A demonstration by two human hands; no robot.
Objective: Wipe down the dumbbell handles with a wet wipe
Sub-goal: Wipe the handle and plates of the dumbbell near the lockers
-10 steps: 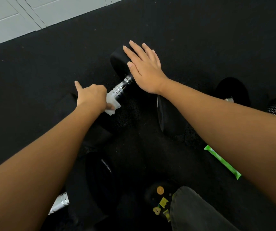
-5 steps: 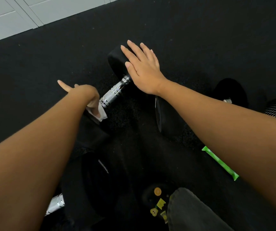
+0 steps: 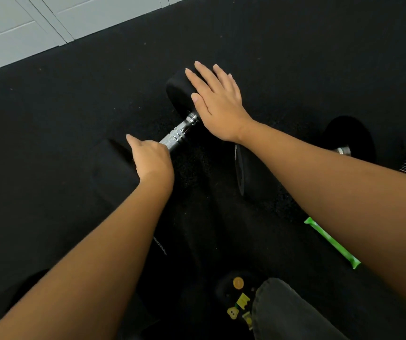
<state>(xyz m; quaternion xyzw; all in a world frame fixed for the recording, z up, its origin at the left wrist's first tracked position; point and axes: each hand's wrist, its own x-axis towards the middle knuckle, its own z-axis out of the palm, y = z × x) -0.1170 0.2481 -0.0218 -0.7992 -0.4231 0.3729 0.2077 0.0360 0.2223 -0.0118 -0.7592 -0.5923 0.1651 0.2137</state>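
A black dumbbell lies slanted on the dark floor, its chrome handle (image 3: 179, 134) running between a far head (image 3: 178, 94) and a near head (image 3: 113, 165). My left hand (image 3: 151, 160) is closed over the near end of the handle. The white wet wipe seen in it earlier is hidden under the palm. My right hand (image 3: 217, 104) lies flat on the far head with its fingers spread, holding nothing.
A second black dumbbell (image 3: 246, 173) lies to the right under my right forearm. A green wipe packet (image 3: 329, 241) lies on the floor beside it. A shoe with charms (image 3: 238, 298) and a dark trouser knee (image 3: 282, 310) are at the bottom. Pale cabinets (image 3: 25, 25) border the mat at top left.
My left hand slid the wipe along the handle toward the near head, then rolled over the bar, so the wipe is out of sight. My right hand stayed on the far head.
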